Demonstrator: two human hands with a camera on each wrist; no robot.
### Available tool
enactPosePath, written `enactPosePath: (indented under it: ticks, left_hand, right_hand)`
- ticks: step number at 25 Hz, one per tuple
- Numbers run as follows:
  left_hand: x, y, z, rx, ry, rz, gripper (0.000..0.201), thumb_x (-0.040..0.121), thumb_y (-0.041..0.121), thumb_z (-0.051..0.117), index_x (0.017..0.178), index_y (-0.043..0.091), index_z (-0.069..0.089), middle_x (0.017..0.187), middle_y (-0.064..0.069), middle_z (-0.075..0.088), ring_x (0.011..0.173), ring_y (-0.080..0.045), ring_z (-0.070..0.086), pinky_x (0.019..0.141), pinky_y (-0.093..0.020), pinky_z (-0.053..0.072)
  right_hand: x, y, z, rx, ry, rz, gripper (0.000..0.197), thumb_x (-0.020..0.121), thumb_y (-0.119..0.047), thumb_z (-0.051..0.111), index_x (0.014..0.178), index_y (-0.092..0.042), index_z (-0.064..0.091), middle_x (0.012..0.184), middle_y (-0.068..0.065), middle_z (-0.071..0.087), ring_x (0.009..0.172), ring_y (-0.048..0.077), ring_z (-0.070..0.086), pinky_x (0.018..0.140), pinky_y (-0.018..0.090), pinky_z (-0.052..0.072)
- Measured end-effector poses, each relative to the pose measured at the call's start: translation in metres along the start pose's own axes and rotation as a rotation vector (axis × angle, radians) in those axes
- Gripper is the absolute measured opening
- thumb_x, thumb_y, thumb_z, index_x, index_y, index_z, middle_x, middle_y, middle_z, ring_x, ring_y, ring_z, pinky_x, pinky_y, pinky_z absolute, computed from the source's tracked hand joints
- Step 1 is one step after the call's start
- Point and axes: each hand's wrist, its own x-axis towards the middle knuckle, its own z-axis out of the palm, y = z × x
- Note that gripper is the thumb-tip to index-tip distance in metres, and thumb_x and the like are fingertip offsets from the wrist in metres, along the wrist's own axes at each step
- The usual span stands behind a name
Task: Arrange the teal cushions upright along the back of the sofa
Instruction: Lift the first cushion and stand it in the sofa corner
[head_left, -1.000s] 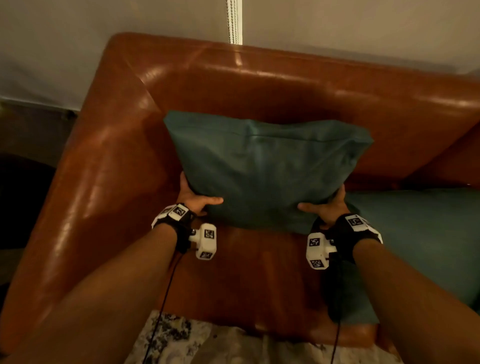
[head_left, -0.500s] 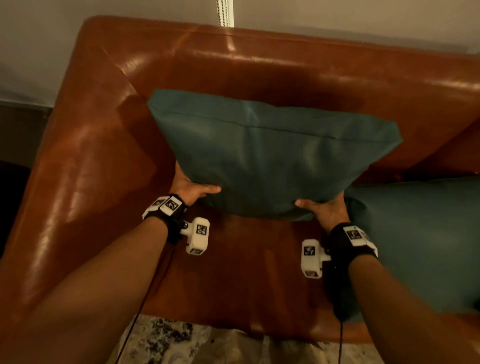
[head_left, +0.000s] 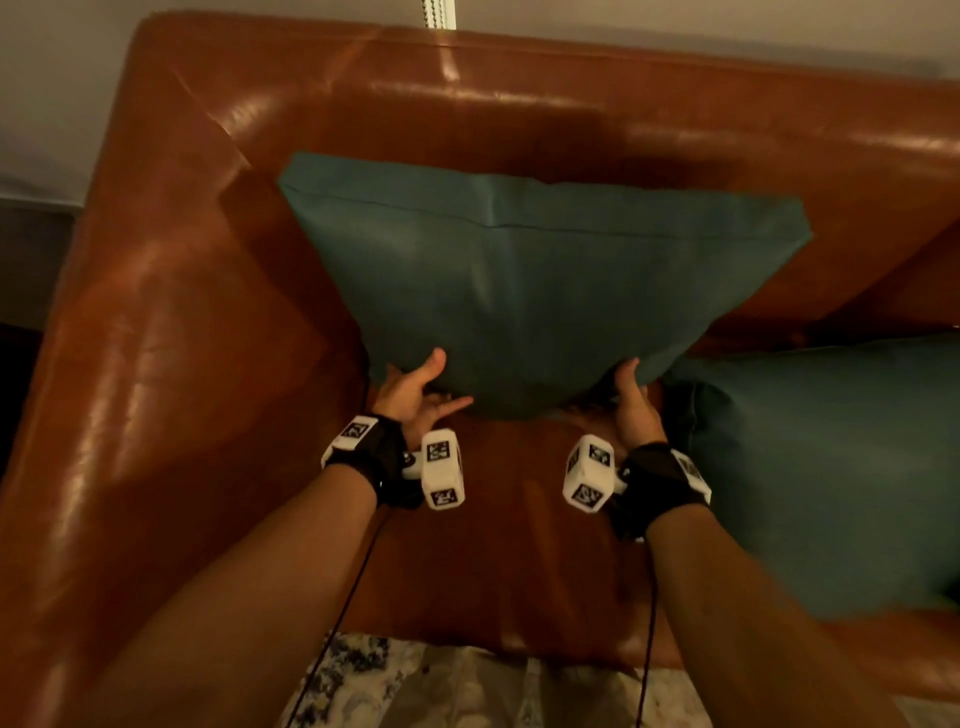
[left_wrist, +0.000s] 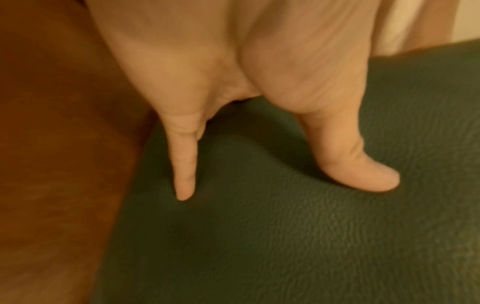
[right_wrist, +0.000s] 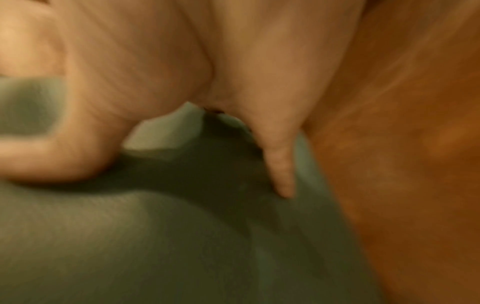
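The brown leather sofa (head_left: 156, 322) fills the head view, its backrest beyond the fingers and its armrest out past the left hand; a teal cushion (head_left: 530, 291) stands roughly upright on the seat just ahead of both hands, its top edge leaning toward the backrest, its lower corners in the person's grasp; a second teal cushion (head_left: 831, 467) lies flat on the seat just outside the right hand, its near corner close to that wrist; a patterned rug (head_left: 415, 686) shows below the seat's front edge, behind the wrists. The left hand (head_left: 410, 395) holds the lower left corner, thumb pressed on the front face and fingers (left_wrist: 184, 164) reaching behind; the right hand (head_left: 634, 400) pinches the lower right corner, thumb in front, fingers (right_wrist: 280, 162) tucked behind the fabric.
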Motion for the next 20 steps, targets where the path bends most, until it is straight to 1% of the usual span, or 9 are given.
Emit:
enactPosePath:
  ticks: [2, 5, 6, 9, 12, 14, 17, 19, 20]
  left_hand:
    - [0.001, 0.005, 0.006, 0.008, 0.008, 0.000, 0.091, 0.063, 0.025, 0.072, 0.145, 0.023, 0.035, 0.150, -0.014, 0.040, 0.127, -0.043, 0.045, 0.072, -0.053, 0.052]
    - [0.002, 0.003, 0.004, -0.014, 0.023, -0.021, 0.088, 0.064, 0.026, 0.073, 0.144, 0.022, 0.036, 0.149, -0.015, 0.040, 0.119, -0.041, 0.049, 0.074, -0.054, 0.052]
    - [0.004, 0.002, 0.004, -0.004, 0.025, -0.023, 0.086, 0.066, 0.027, 0.074, 0.144, 0.022, 0.037, 0.149, -0.016, 0.040, 0.115, -0.040, 0.050, 0.077, -0.054, 0.052]
    - [0.001, -0.007, 0.003, 0.024, 0.058, -0.008, 0.080, 0.071, 0.030, 0.073, 0.141, 0.025, 0.035, 0.148, -0.016, 0.039, 0.113, -0.039, 0.049, 0.083, -0.054, 0.052]
    - [-0.010, -0.018, 0.000, 0.067, 0.084, 0.021, 0.062, 0.085, 0.031, 0.066, 0.138, 0.031, 0.034, 0.148, -0.014, 0.038, 0.117, -0.039, 0.048, 0.090, -0.054, 0.050]
    - [-0.017, -0.025, -0.002, 0.106, 0.090, 0.053, 0.069, 0.084, 0.038, 0.065, 0.143, 0.035, 0.030, 0.151, -0.011, 0.038, 0.123, -0.039, 0.048, 0.086, -0.051, 0.053]
    - [-0.033, -0.043, 0.009, 0.212, 0.112, 0.092, 0.077, 0.079, 0.046, 0.067, 0.144, 0.039, 0.027, 0.147, -0.004, 0.041, 0.123, -0.036, 0.049, 0.080, -0.046, 0.055]
    - [-0.046, -0.058, 0.022, 0.336, 0.134, 0.089, 0.070, 0.084, 0.036, 0.066, 0.144, 0.032, 0.030, 0.141, -0.002, 0.045, 0.120, -0.031, 0.051, 0.079, -0.041, 0.055]
    - [-0.052, -0.066, 0.027, 0.389, 0.140, 0.071, 0.068, 0.085, 0.031, 0.066, 0.144, 0.028, 0.033, 0.139, -0.002, 0.047, 0.117, -0.028, 0.052, 0.076, -0.037, 0.055]
  right_hand:
    - [0.001, -0.006, 0.004, 0.067, -0.011, -0.002, 0.127, 0.039, -0.060, 0.086, 0.146, -0.028, 0.027, 0.144, 0.013, 0.044, 0.113, 0.042, 0.054, 0.079, 0.061, 0.054]
    - [0.004, -0.011, 0.005, -0.012, 0.031, 0.001, 0.093, 0.074, -0.049, 0.069, 0.149, -0.020, 0.022, 0.146, 0.013, 0.040, 0.111, 0.035, 0.052, 0.056, 0.034, 0.059]
    - [0.005, -0.010, 0.002, -0.041, 0.021, 0.011, 0.087, 0.078, -0.049, 0.066, 0.149, -0.020, 0.022, 0.146, 0.012, 0.040, 0.114, 0.034, 0.052, 0.055, 0.032, 0.059]
    - [0.003, -0.011, -0.024, -0.257, -0.055, 0.098, 0.108, 0.053, -0.060, 0.078, 0.144, -0.025, 0.031, 0.144, 0.006, 0.045, 0.120, 0.032, 0.053, 0.082, 0.047, 0.056]
    - [0.002, -0.029, -0.064, -0.773, -0.053, 0.032, 0.087, 0.064, -0.028, 0.084, 0.140, -0.019, 0.041, 0.137, 0.007, 0.054, 0.118, 0.026, 0.055, 0.092, 0.040, 0.047]
    - [0.006, -0.051, -0.089, -1.163, 0.118, -0.166, 0.081, 0.067, -0.016, 0.083, 0.138, -0.014, 0.044, 0.134, 0.015, 0.054, 0.120, 0.031, 0.053, 0.095, 0.035, 0.044]
    - [0.009, -0.070, -0.119, -1.732, 0.380, -0.408, 0.089, 0.070, -0.034, 0.078, 0.145, -0.022, 0.032, 0.142, 0.018, 0.039, 0.130, 0.038, 0.038, 0.103, 0.048, 0.034]
    - [0.011, -0.071, -0.137, -1.846, 0.437, -0.405, 0.085, 0.073, -0.039, 0.073, 0.146, -0.027, 0.029, 0.144, 0.018, 0.032, 0.133, 0.039, 0.030, 0.104, 0.051, 0.030]
    - [0.010, -0.073, -0.143, -1.830, 0.426, -0.400, 0.075, 0.077, -0.038, 0.070, 0.142, -0.028, 0.036, 0.142, 0.018, 0.036, 0.131, 0.039, 0.032, 0.103, 0.052, 0.032]
